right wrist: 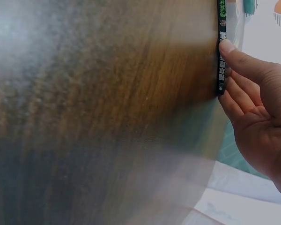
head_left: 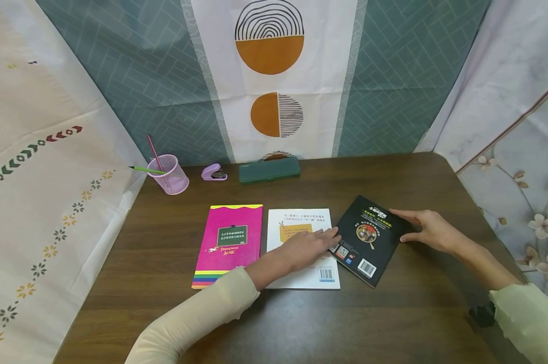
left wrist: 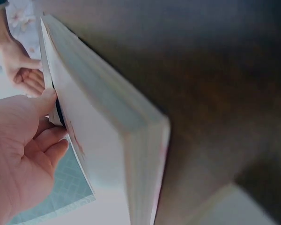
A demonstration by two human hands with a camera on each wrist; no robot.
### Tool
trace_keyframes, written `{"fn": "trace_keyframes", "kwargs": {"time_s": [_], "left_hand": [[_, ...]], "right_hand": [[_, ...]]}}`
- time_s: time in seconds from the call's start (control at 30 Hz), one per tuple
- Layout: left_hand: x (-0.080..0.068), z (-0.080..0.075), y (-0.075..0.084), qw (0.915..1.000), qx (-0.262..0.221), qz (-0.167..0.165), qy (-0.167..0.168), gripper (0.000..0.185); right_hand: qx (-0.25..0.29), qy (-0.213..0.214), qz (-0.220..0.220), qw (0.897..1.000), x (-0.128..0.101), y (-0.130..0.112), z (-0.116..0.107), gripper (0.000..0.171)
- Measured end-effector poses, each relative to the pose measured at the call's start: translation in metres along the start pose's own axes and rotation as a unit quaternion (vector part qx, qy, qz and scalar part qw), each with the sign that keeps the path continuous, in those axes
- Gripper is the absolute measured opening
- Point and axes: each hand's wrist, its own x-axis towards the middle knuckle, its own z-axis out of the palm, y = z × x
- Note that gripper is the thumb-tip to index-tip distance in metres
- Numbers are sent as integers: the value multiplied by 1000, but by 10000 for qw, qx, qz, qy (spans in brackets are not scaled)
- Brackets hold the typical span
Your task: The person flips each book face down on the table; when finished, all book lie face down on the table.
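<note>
A black book (head_left: 364, 242) with a barcode and a round picture on its cover lies slanted, its left corner overlapping the white book (head_left: 296, 278). My left hand (head_left: 307, 247) reaches across the white book and holds that left corner; in the left wrist view a dark edge shows between its thumb and fingers. At the opposite side, my right hand (head_left: 430, 230) grips the upper right corner. Its thumb rests on the lettered spine (right wrist: 222, 65) in the right wrist view, with the other fingers around the corner.
A pink book (head_left: 237, 242) lies left of the white one. Along the back of the brown table (head_left: 164, 313) stand a lilac mesh cup (head_left: 175, 179) with pencils, a purple stapler (head_left: 213, 172) and a dark green case (head_left: 269, 170). Patterned cloth hangs behind and at both sides.
</note>
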Motion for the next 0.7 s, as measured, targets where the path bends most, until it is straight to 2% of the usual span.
{"fn": "trace_keyframes", "kwargs": {"time_s": [0.27, 0.53, 0.7], "left_hand": [[-6, 3, 9, 9996, 20, 85, 274, 51], [-9, 6, 24, 9958, 662, 345, 533, 42], [-11, 9, 34, 9956, 675, 325, 562, 41]], "right_hand": [[-223, 31, -2, 9997, 8, 2, -4, 75], [-255, 71, 77, 9996, 17, 3, -6, 70], [-211, 89, 105, 9997, 22, 3, -8, 66]]}}
